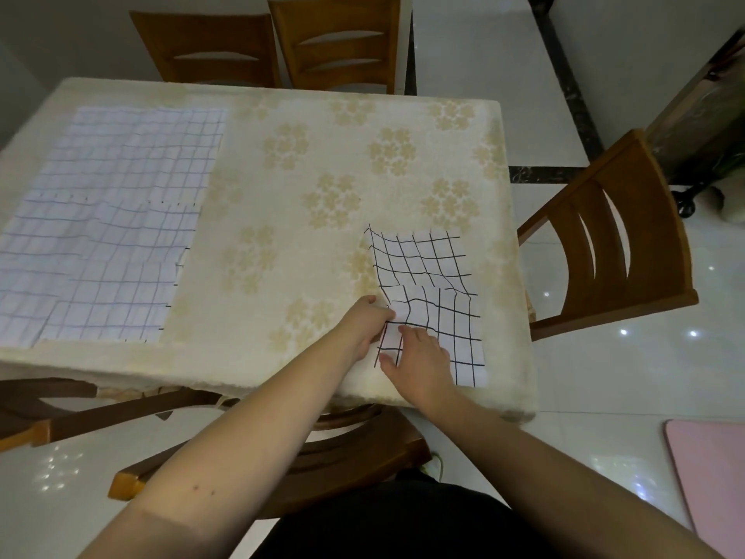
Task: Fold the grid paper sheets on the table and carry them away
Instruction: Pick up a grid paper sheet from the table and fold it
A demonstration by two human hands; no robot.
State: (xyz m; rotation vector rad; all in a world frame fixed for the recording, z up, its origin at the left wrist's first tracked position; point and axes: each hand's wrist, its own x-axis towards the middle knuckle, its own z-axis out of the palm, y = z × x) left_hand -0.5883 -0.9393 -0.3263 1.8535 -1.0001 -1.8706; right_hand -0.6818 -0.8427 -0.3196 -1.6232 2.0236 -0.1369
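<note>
Two hands on black-grid sheet, long axis away from person.

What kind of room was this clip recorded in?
Most likely a home dining area: a table under a cream floral cloth, wooden dining chairs drawn up around it, and a glossy tiled floor.

This is a home dining area. A dining table under a cream, flower-patterned tablecloth is ringed by wooden dining chairs with curved slat backs, standing on a glossy white tiled floor with dark marble border strips.
</note>
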